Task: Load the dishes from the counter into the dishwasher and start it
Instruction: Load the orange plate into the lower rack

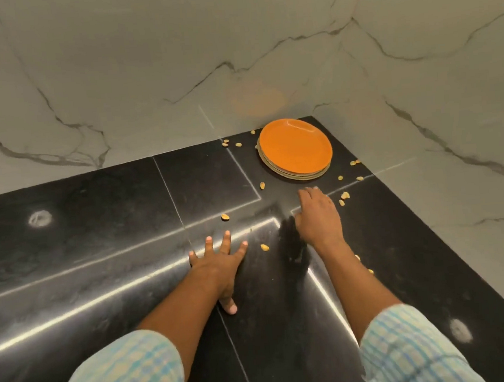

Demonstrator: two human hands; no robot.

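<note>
Stack of plates (295, 149), orange one on top, sits in the far right corner of the counter (97, 233), close to both marble walls (115, 81). The lower plates show only as tan rims at the near edge of the stack. Yellow flakes (345, 195) lie scattered on the black stone around the stack, some by the back wall, some along the right edge, a few nearer the middle.

Your right hand (316, 216) is just in front of the stack, not touching it, back of the hand up, fingertips down at the counter among the flakes. Fingers are hidden under the hand, so can't tell whether they pinch anything.

Your left hand (220, 262) lies flat on the counter nearer the middle, fingers spread wide, thumb out toward you, holding nothing. One flake sits just beyond its fingertips.

Checked sleeves (132, 372) are rolled up on both forearms. A white smudge (39, 219) marks the left part of the counter.
</note>
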